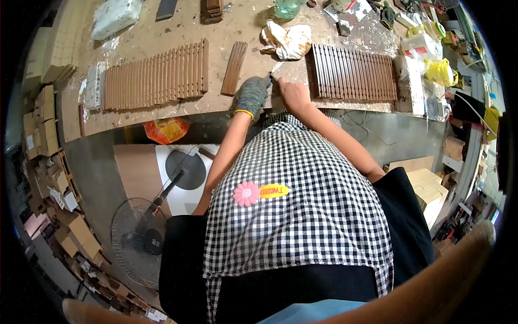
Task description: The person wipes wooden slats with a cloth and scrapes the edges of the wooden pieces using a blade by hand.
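Note:
My left hand (252, 95), in a grey knitted glove with a yellow cuff, is closed at the table's front edge. A small dark object (268, 79), too small to name, shows at its fingertips. My bare right hand (294, 96) lies just to the right, its fingers bent toward that object; what they hold, if anything, I cannot make out. Beside the glove lies a single brown wooden strip (234, 68). A row of light brown strips (156, 75) stands to the left, and a row of darker, glossy strips (353, 74) to the right. A stained, crumpled cloth (286, 40) lies beyond my hands.
The worktable (183, 27) holds a white wrapped package (116, 19), a green glass bowl (289, 7), a white tub (421, 46) and a yellow container (441, 72). Below it are a fan (137, 241), an orange bag (167, 130) and cardboard boxes (423, 189).

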The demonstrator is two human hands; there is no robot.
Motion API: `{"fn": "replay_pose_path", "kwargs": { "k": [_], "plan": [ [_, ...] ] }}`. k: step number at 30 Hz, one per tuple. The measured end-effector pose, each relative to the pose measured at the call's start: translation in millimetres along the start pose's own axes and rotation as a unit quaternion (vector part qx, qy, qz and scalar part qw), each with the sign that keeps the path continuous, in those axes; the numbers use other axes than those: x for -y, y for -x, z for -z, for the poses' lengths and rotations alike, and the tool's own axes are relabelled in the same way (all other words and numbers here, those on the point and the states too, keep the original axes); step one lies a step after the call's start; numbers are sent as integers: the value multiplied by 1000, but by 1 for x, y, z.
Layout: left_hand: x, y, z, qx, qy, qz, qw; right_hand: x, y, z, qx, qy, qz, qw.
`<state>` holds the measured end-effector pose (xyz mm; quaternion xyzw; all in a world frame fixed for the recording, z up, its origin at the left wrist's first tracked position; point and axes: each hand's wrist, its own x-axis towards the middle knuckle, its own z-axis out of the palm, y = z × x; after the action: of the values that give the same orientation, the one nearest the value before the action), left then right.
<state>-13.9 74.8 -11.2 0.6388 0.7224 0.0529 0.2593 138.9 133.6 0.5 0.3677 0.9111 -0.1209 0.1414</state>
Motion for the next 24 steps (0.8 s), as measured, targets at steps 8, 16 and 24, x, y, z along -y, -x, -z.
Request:
{"fn": "replay_pose_path", "kwargs": {
  "k": [8, 16, 24],
  "plan": [
    [7, -2, -28, -85, -5, -8, 996, 1, 0, 0, -17, 0, 7, 1000],
    [-5, 1, -36, -117, 28, 74, 990, 4, -7, -10, -43, -36, 21, 998],
    [-11, 4, -31, -116, 13, 66, 991, 5, 5, 0, 17, -19, 19, 1000]
  ]
}}
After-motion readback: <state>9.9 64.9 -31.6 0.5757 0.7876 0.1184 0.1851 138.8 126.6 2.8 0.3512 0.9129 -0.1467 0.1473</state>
